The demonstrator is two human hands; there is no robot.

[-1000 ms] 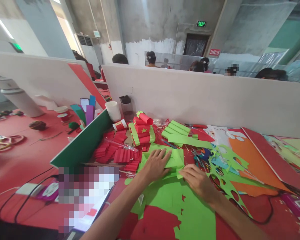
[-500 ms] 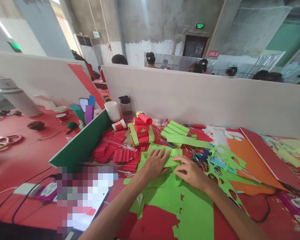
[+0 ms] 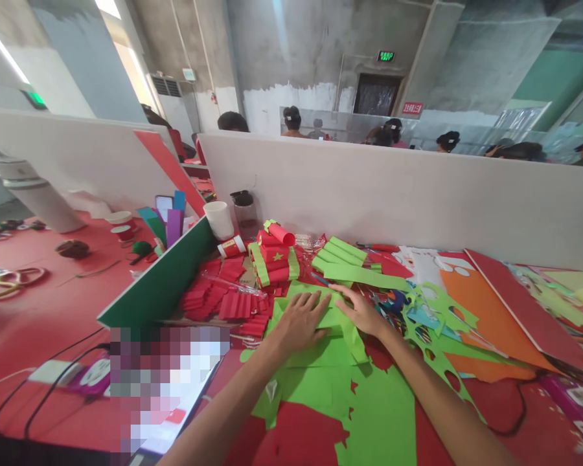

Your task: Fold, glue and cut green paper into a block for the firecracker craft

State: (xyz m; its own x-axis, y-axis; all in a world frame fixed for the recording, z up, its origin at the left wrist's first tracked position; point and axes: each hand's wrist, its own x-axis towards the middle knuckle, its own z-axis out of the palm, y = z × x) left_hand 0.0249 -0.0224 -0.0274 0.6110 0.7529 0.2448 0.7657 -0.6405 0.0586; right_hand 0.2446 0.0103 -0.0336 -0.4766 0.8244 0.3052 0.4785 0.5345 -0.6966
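My left hand (image 3: 298, 323) lies flat with its fingers spread on a folded piece of green paper (image 3: 311, 355), pressing it to the pile. My right hand (image 3: 364, 312) rests at the paper's right side, index finger stretched forward and thumb apart, with nothing visible in it. Just beyond that fingertip lies a dark pen-like tool (image 3: 320, 279). Under the folded piece are larger green sheets (image 3: 383, 408) and a red sheet (image 3: 311, 430) with jagged cut edges. Behind my hands stands a red and green paper bundle (image 3: 274, 259) with a yellow star.
Pleated red paper pieces (image 3: 236, 304) lie left, beside a green board (image 3: 160, 278). A pixelated bright screen (image 3: 184, 388) sits near my left forearm. Pleated green paper (image 3: 342, 252) lies behind; green scraps with holes (image 3: 442, 349) and orange sheets (image 3: 486, 310) lie right. A white partition (image 3: 393, 194) rises behind.
My right hand has moved slightly forward, its index finger now near the dark tool. The right edge of the folded green paper has swung outward. My left hand stays in place.
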